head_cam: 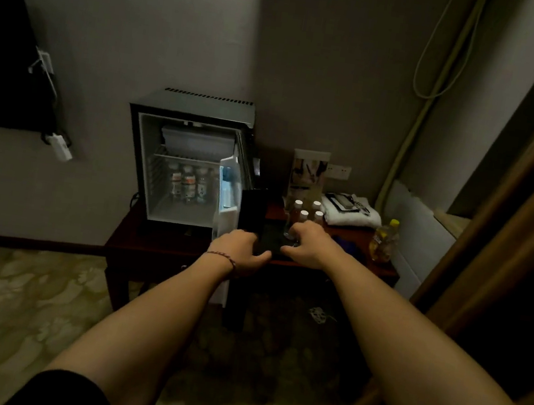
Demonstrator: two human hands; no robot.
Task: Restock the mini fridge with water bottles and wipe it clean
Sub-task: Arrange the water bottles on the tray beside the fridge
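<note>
The mini fridge (200, 107) stands open on a dark wooden table (156, 245), its door (228, 197) swung out to the right. Three water bottles (189, 184) stand on its lower shelf. Several white-capped water bottles (309, 210) are grouped on the table to the right of the door. My right hand (308, 242) reaches over this group, with its fingers curled down on a clear bottle (289, 229). My left hand (241, 250) is at the door's lower corner beside a dark tray (270, 240), thumb spread; its fingers are hidden.
A folded white towel (350, 212) with a dark item on top lies at the table's back right. A blue cloth (347, 244) and a yellow-capped bottle (383, 242) are near the right edge. A brochure stand (309, 174) leans on the wall. A television (0, 62) hangs at the left.
</note>
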